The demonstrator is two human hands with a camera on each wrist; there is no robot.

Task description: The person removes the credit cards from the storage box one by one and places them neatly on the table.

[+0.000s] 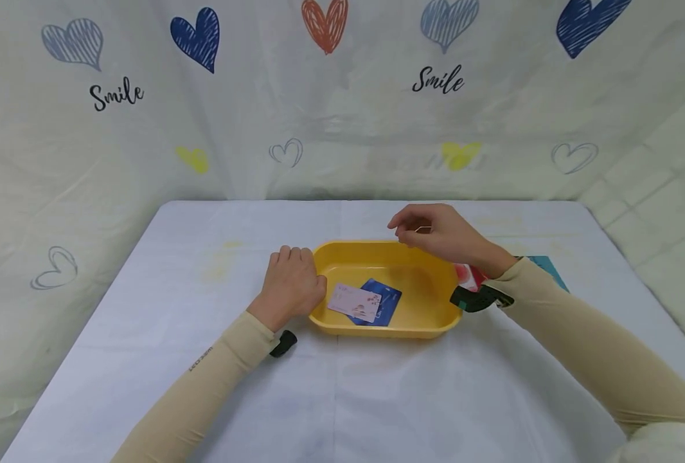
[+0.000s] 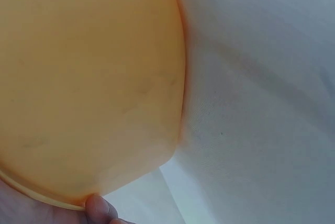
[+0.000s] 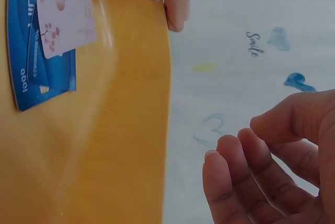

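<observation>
With fingers grasping, on the white-covered table (image 1: 296, 399), the yellow plastic tray (image 1: 426, 297), probably light, stiff, best held by the rim; carries a likely slippery blue card (image 1: 391, 301) beneath a pink floral card (image 1: 354, 301). Hooks left hand (image 1: 292, 283) over the left end, poises right hand (image 1: 437, 230) loose, empty, near the far rim.

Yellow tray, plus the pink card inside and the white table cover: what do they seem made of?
Yellow tray: likely molded plastic, smooth with a slight sheen; soft highlights and rounded, seamless corners.
Pink card: probably thin plastic, possibly coated paper; flat, crisp-edged, printed with blossoms.
White table cover: seemingly matte fabric, faintly creased; fiber unclear.
</observation>
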